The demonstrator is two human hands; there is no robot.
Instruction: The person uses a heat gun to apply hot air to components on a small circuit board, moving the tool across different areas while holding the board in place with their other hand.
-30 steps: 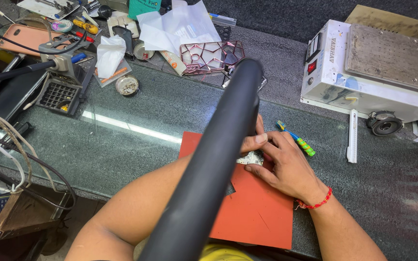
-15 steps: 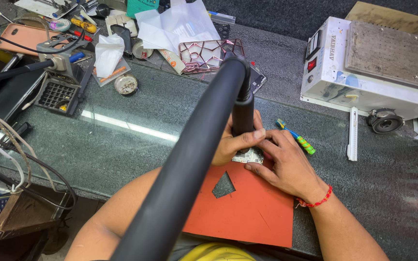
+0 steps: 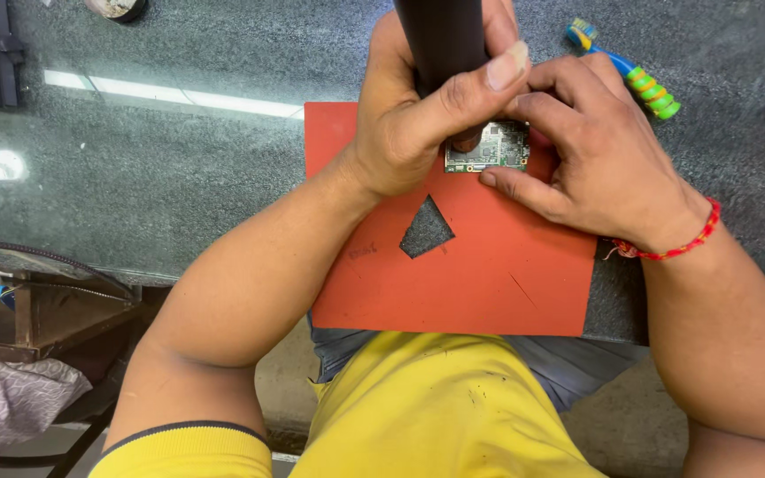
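The setting is an electronics repair workshop. Indicators: a dark stone-pattern bench top (image 3: 179,177) carrying an orange heat-resistant work mat (image 3: 480,274) — a small bare circuit board (image 3: 489,147) lies on it. A cleaning brush (image 3: 626,66) rests near the mat — typical bench equipment.

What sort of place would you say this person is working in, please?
Probably an electronics repair bench: a small circuit board lies on an orange work mat, the left hand grips a black tool handle, and a toothbrush lies nearby.
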